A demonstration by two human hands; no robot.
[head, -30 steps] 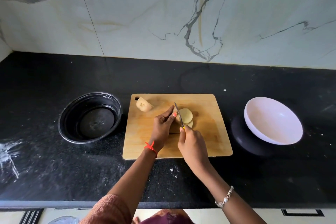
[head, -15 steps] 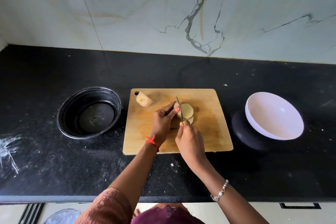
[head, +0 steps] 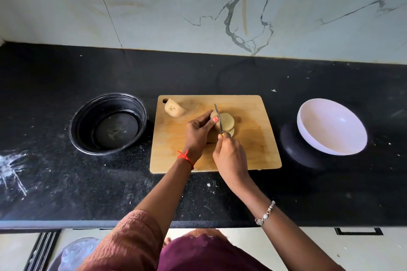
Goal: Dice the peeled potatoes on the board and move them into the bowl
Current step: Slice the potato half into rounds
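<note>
A wooden cutting board point(head: 253, 149) lies on the black counter. In its middle my left hand point(head: 197, 133) pins a peeled potato point(head: 213, 136), mostly hidden under my fingers. Cut slices point(head: 228, 123) lean to its right. My right hand point(head: 230, 154) grips a small knife point(head: 219, 122) with the blade standing between the potato and the slices. Another potato piece point(head: 174, 108) rests at the board's far left corner. A white bowl point(head: 332, 126) sits tilted to the right of the board.
A black round container point(head: 109, 123) stands left of the board. The white bowl leans on a dark round base point(head: 297, 149). A marble wall point(head: 198, 6) rises behind the counter. The counter's front edge point(head: 66, 223) runs below my arms.
The view has tilted down slightly. Both hands stay on the potato while the knife shifts a little along it in the cut.
</note>
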